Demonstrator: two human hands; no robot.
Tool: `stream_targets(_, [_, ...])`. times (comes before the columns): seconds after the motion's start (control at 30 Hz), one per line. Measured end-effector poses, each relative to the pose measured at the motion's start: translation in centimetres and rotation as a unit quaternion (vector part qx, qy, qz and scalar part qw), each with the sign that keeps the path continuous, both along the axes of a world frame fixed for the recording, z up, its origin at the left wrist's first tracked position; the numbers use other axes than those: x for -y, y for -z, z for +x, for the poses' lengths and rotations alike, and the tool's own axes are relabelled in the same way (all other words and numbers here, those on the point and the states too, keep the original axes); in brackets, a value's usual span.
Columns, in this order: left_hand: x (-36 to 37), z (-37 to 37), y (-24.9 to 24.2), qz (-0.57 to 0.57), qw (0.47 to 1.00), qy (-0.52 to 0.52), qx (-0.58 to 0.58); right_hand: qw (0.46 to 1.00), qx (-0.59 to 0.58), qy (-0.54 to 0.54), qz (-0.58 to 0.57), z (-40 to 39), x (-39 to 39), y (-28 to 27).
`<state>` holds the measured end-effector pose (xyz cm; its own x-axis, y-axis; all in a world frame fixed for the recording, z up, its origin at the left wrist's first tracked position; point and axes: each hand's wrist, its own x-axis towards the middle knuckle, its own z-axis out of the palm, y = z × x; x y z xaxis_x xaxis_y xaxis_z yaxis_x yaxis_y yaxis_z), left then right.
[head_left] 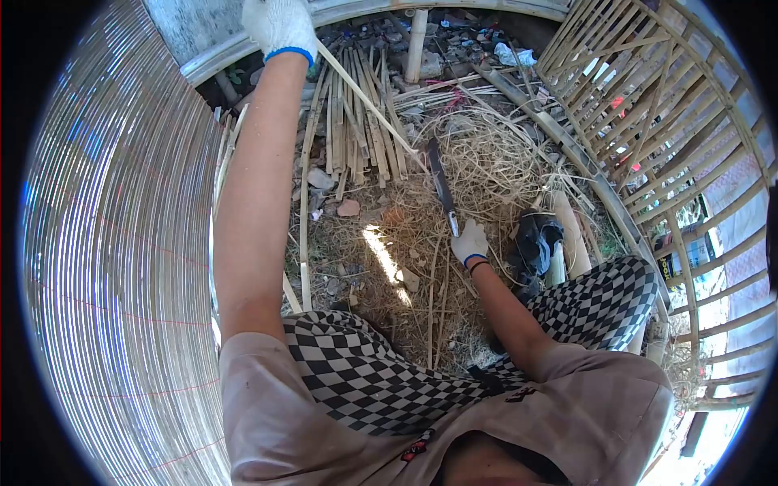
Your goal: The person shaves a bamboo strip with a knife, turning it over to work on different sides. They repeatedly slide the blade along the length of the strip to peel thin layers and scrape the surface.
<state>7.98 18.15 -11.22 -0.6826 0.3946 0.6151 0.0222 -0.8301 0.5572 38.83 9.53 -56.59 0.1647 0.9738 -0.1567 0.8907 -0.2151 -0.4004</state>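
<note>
My left hand [281,31], in a white knit glove with a blue cuff, is stretched far forward at the top of the view. Its fingers are closed on a thin bamboo strip [369,104] that slants down to the right. In a matching glove, my right hand [469,242] grips a long dark-bladed machete [439,180] low over the ground. The blade points away from me, and the strip's lower end comes close beside it. Pale bamboo shavings [486,158] lie heaped around and beyond the blade.
Split bamboo pieces [356,121] lie in a bundle ahead. A slatted bamboo screen [121,267] rises on the left, a bamboo lattice [656,113] on the right. By my right knee lie a dark bundle [536,239] and a thick bamboo piece [572,235].
</note>
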Motion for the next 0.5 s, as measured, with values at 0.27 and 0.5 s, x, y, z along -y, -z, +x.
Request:
stream_targets(0.27, [2.8,-2.4,-2.1,0.009,0.997,0.071,-0.008,0.982,-0.08,-0.037,0.165,-0.2,-1.2,-0.7])
stream_targets(0.5, [2.4,-2.2,-1.4,0.026,0.989,0.143,0.002,0.996,-0.078,-0.054,0.001,1.1,-3.5,2.3])
